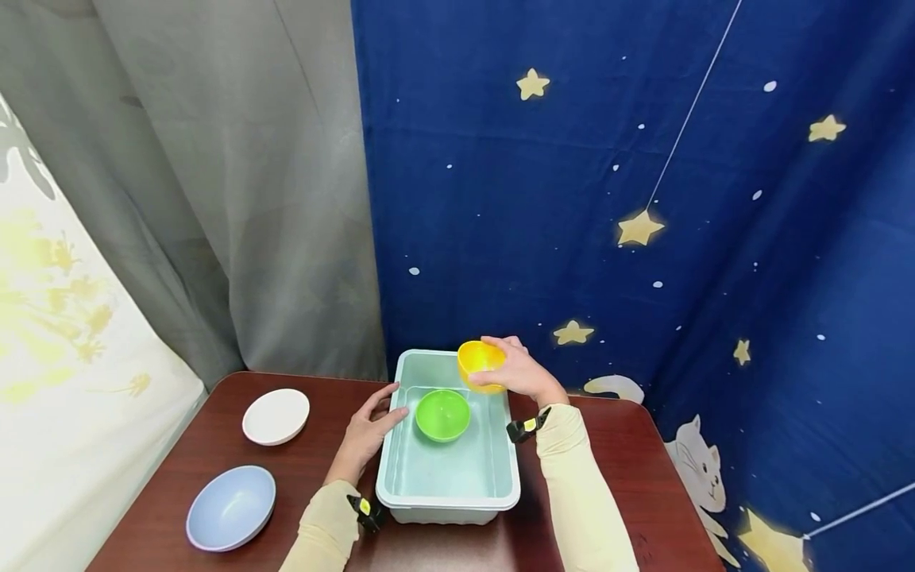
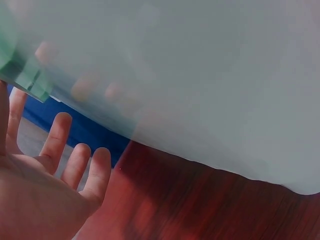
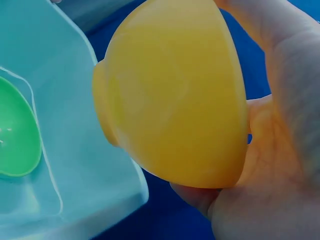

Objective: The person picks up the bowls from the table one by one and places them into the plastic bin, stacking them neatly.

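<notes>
While the right hand (image 1: 520, 372) holds the yellow bowl (image 1: 477, 359) above the far right corner of the tub (image 1: 449, 502), the step in hand seems to be carrying that bowl across the rim, though whether inward or outward I cannot tell. Its fingers are clamped on the bowl's edge; the left hand (image 1: 366, 433) waits at the tub's left edge with fingers spread apart, and contact with the rim is unclear. Any next move calls for keeping the bowl's foot above the tub wall. Inside, the green bowl (image 1: 443, 415) rests left of centre, so most room lies along the tub's near and right edges. On the bench (image 1: 600, 461), the far right corner offers open surface, while the white dish (image 1: 276, 417) sits towards the far left corner and the blue bowl (image 1: 231, 508) nearer the left edge, both well apart from the tub.
</notes>
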### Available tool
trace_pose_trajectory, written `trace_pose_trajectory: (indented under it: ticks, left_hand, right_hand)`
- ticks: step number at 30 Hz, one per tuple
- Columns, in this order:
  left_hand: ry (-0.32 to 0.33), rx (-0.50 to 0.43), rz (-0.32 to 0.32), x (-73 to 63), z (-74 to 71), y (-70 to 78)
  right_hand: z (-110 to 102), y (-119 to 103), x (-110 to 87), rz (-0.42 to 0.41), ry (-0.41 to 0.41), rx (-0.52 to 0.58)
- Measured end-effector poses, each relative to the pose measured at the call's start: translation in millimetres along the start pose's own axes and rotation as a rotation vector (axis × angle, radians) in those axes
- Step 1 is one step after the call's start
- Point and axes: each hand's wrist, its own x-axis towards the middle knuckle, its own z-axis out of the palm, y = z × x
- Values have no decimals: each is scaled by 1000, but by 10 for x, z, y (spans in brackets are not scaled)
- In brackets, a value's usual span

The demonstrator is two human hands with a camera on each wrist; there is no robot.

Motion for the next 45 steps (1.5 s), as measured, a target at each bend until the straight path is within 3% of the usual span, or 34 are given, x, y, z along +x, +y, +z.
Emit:
trace_pose_trajectory:
  ticks: [9,17,24,45]
  left_hand:
    - [-4,-11,9,14,-15,3]
    - [16,-2,-5,16,-23,37]
    - [10,-10,-13,23,33,-9]
    - [8,-35,-8,9,52,-25]
  right_hand:
    - [204,-52,48,29,7,7]
    - [368,-167,173,-21,-12,17]
    - [484,-99,179,18,9,8]
    - [835,-16,271,4,113,-39]
